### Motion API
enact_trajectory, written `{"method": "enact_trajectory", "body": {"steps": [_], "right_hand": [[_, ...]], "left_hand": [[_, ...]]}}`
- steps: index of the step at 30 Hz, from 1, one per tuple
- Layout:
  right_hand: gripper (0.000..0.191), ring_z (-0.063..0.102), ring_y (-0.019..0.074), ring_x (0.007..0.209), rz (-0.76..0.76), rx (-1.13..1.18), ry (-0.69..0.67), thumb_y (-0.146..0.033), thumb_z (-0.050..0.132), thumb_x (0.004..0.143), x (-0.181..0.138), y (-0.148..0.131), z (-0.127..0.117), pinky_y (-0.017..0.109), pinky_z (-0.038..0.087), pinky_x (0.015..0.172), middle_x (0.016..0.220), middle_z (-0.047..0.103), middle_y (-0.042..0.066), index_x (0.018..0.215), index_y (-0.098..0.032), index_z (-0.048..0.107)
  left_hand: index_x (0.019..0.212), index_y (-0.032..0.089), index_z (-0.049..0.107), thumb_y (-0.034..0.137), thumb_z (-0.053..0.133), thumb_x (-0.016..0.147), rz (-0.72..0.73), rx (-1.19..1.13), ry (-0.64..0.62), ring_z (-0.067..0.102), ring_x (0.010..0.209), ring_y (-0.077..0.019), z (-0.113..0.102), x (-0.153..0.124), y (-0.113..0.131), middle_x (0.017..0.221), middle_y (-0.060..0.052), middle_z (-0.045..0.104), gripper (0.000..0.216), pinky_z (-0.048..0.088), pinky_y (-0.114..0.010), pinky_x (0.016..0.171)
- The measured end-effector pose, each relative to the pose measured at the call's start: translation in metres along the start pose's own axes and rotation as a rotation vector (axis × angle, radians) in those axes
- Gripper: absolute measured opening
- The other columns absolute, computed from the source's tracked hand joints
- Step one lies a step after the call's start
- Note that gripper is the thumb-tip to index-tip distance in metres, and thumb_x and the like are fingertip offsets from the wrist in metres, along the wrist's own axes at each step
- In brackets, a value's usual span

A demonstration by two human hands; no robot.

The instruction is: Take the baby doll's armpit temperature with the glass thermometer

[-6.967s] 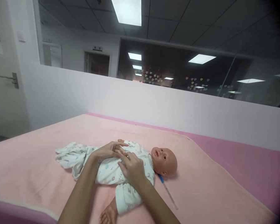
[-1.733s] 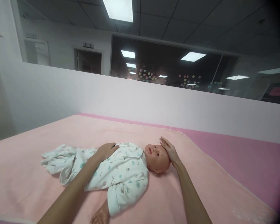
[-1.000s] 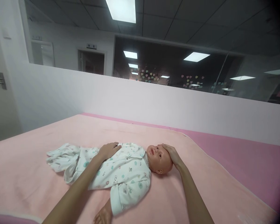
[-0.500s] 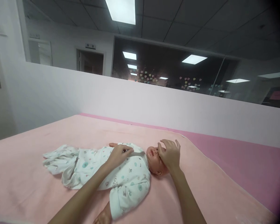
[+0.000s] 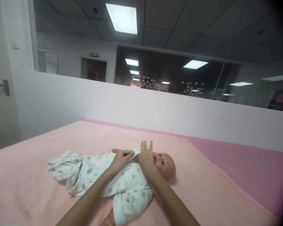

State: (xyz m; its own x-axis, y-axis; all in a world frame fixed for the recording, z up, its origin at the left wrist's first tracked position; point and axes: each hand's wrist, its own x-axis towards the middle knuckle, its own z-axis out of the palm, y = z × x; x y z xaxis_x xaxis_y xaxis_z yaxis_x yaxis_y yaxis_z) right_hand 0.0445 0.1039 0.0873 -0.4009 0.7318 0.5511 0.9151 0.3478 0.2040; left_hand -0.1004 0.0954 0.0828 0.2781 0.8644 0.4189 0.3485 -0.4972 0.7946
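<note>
A baby doll (image 5: pixel 166 166) lies on its back, head to the right, in a white patterned baby romper (image 5: pixel 122 180). My left hand (image 5: pixel 121 160) is over the doll's chest, its fingers pinched on the romper's front edge, which looks slightly lifted. Next to the doll's chin, my right hand (image 5: pixel 146 158) is over the collar with several fingers stretched up and apart. Its thumb side is near the raised fabric; whether it touches the cloth I cannot tell. My right wrist covers part of the doll's neck and shoulder.
A peach sheet (image 5: pixel 85 135) lies under the doll, over a pink mat (image 5: pixel 240 160) showing at the right and back. Behind stands a low white wall (image 5: pixel 167 110) with windows above. A door (image 5: pixel 2 110) is at the far left.
My right hand has moved left from the doll's face to the collar, uncovering the eyes and forehead. My left hand stays on the romper's chest. The camera has tilted up slightly.
</note>
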Motion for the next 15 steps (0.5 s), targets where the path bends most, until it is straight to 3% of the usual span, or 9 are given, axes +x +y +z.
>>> {"method": "enact_trajectory", "body": {"steps": [4, 7, 9, 12, 15], "right_hand": [[0.022, 0.034, 0.0309, 0.122, -0.012, -0.006, 0.002, -0.017, 0.047, 0.077, -0.007, -0.001, -0.011, 0.057, 0.009, 0.103, 0.113, 0.059, 0.012, 0.080, -0.019, 0.069], [0.023, 0.035, 0.0305, 0.122, -0.015, -0.023, 0.052, -0.007, 0.046, 0.074, -0.028, 0.005, -0.030, 0.054, 0.007, 0.104, 0.116, 0.056, 0.015, 0.080, -0.016, 0.066], [0.023, 0.035, 0.0301, 0.122, 0.055, 0.011, 0.146, -0.009, 0.043, 0.078, -0.047, 0.015, -0.049, 0.054, 0.008, 0.103, 0.117, 0.055, 0.015, 0.081, -0.016, 0.065], [0.026, 0.047, 0.0266, 0.110, 0.218, 0.213, 0.259, -0.022, 0.037, 0.086, -0.075, 0.032, -0.083, 0.049, 0.024, 0.097, 0.106, 0.060, 0.009, 0.082, -0.021, 0.063], [0.032, 0.056, 0.0193, 0.087, 0.323, 0.471, 0.300, -0.030, 0.031, 0.089, -0.091, 0.042, -0.114, 0.035, 0.038, 0.079, 0.088, 0.063, 0.004, 0.080, -0.023, 0.060]], "left_hand": [[0.048, 0.016, 0.032, 0.041, 0.039, 0.081, 0.017, 0.070, 0.022, 0.024, 0.052, -0.0094, 0.002, -0.002, 0.000, 0.050, 0.005, 0.020, 0.042, 0.020, -0.024, 0.054], [0.057, 0.016, 0.052, 0.038, 0.038, 0.083, 0.035, 0.205, 0.053, 0.037, 0.054, -0.0119, 0.004, -0.006, 0.002, 0.052, 0.003, 0.041, 0.037, 0.027, -0.025, 0.056], [0.077, 0.018, 0.063, 0.039, 0.041, 0.082, 0.086, 0.332, 0.062, 0.048, 0.066, -0.0165, 0.005, -0.009, 0.007, 0.067, -0.001, 0.057, 0.031, 0.033, -0.028, 0.062], [0.114, 0.023, 0.055, 0.041, 0.050, 0.079, 0.241, 0.413, 0.107, 0.049, 0.094, -0.0237, 0.001, -0.014, 0.026, 0.100, -0.007, 0.061, 0.040, 0.035, -0.035, 0.082], [0.128, 0.027, 0.041, 0.040, 0.045, 0.083, 0.309, 0.237, 0.160, 0.046, 0.105, -0.0225, -0.006, -0.019, 0.051, 0.113, -0.006, 0.057, 0.046, 0.035, -0.036, 0.090]]}}
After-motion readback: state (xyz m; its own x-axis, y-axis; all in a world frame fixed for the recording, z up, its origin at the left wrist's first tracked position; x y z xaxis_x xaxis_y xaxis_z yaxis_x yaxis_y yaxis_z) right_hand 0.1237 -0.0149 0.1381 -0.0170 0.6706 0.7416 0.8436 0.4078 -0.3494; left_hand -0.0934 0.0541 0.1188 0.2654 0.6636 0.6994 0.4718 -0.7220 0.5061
